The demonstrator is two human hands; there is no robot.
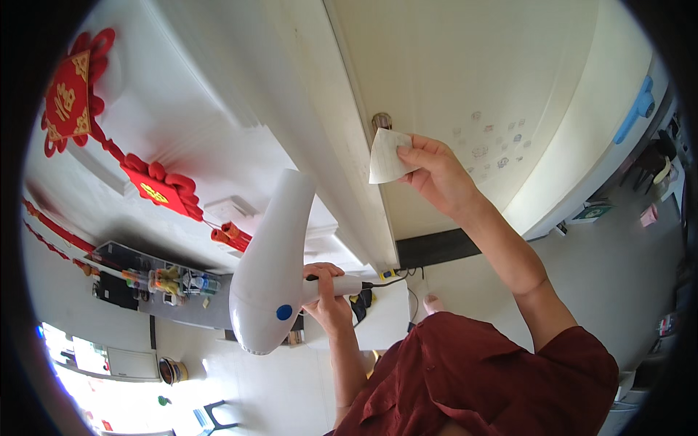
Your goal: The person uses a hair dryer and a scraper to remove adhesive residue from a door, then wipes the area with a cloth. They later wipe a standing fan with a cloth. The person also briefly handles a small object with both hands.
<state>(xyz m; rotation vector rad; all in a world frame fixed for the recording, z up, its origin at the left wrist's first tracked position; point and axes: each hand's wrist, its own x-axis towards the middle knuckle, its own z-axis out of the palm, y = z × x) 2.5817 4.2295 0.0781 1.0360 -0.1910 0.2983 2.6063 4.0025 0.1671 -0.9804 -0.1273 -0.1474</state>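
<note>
My left hand [331, 310] is closed around the handle of a white hair dryer [272, 256] with a round blue spot on its side. The dryer's nozzle points up toward the door frame [327, 136], and a black cord leaves the handle's end. Between thumb and fingers, my right hand [439, 171] pinches a small off-white piece of paper or thin cloth [388, 158] with faint lines. That piece is in front of the cream door [458, 71], just below a round metal doorknob [381, 120] that it partly hides. Whether it touches the door, I cannot tell.
Small stickers [503, 162] dot the door. Red knotted ornaments [163, 188] hang on the left wall. A white tabletop [384, 321] bears a black-and-yellow item [361, 305]. Further off are a cabinet [191, 308] with bottles and toys, and a stool [204, 418].
</note>
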